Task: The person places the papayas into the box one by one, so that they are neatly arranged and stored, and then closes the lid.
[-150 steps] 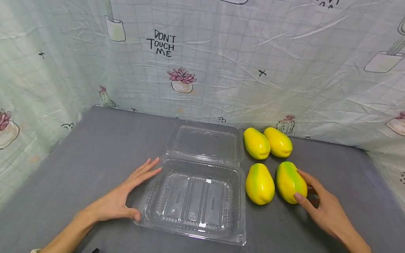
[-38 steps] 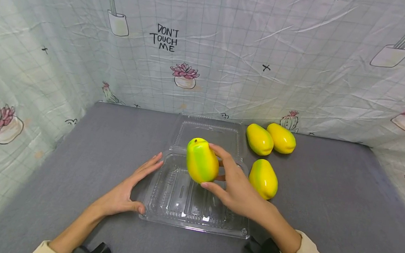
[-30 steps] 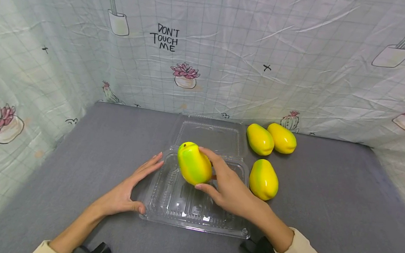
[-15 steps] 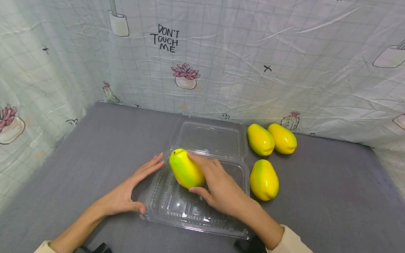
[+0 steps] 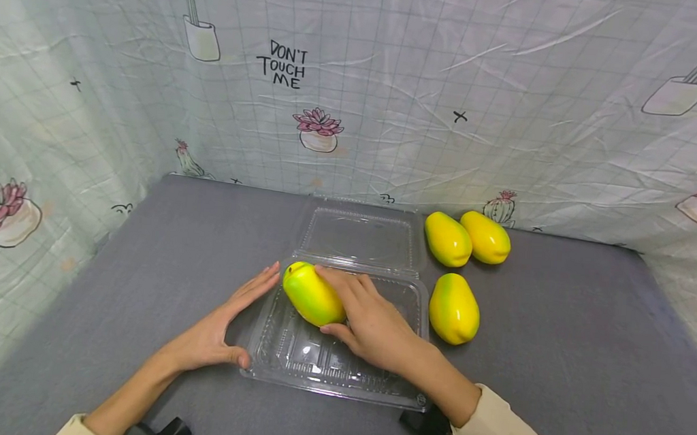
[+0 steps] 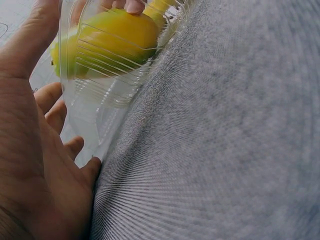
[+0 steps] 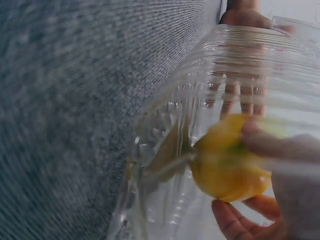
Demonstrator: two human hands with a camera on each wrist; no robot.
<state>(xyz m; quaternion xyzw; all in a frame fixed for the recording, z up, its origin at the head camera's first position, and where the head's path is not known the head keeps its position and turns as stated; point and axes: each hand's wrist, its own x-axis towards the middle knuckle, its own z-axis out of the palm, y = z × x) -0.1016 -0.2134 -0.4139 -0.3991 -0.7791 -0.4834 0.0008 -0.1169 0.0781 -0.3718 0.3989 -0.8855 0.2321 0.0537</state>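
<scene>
My right hand [image 5: 377, 325] grips a yellow-green papaya [image 5: 311, 295] by its near end, low in the back left part of the clear plastic container's base [image 5: 335, 387]. Thumb and fingers lie on either side of the fruit, whose stem end points back left. In the left wrist view the papaya [image 6: 115, 42] shows through the ribbed wall. At the container's left edge my left hand [image 5: 210, 336] stands spread, thumb near the front corner and straight fingers near the back corner. The right wrist view shows the held papaya [image 7: 230, 160] through the container side.
The container's lid [image 5: 359, 235] lies folded open toward the back. Right of the base rests one papaya [image 5: 454, 309]; two more, a papaya [image 5: 448, 240] and a papaya [image 5: 485, 238], lie side by side behind it. A printed cloth [image 5: 381, 111] hangs behind the grey table [image 5: 557, 370].
My right hand took the papaya from the table's right side, carried it left over the container and lowered it into the back left part. The left hand stays at the container's left edge.
</scene>
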